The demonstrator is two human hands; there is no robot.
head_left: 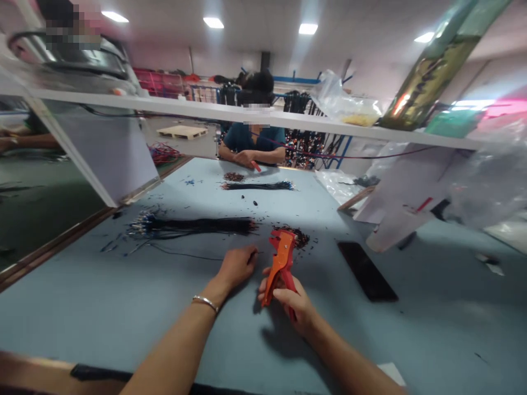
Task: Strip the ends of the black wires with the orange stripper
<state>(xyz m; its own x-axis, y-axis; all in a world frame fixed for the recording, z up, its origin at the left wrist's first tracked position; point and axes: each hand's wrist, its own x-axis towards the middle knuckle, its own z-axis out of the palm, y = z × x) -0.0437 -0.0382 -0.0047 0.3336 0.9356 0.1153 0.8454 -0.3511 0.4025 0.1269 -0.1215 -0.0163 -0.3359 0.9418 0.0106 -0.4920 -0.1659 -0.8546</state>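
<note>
My right hand (294,307) grips the handles of an orange wire stripper (280,260), whose jaws point up and away from me. My left hand (236,266) rests on the blue table (123,296) with its fingers pinched on a thin black wire (185,255) that runs off to the left. Just beyond lies a bundle of black wires (197,226). A small pile of dark stripped bits (300,237) sits behind the stripper's jaws.
A black phone (366,270) lies flat to the right. Across the table a person's hands (246,159) hold a red tool, with another wire bundle (259,186) in front. A white shelf (255,116) spans overhead; paper and plastic bags sit at the right.
</note>
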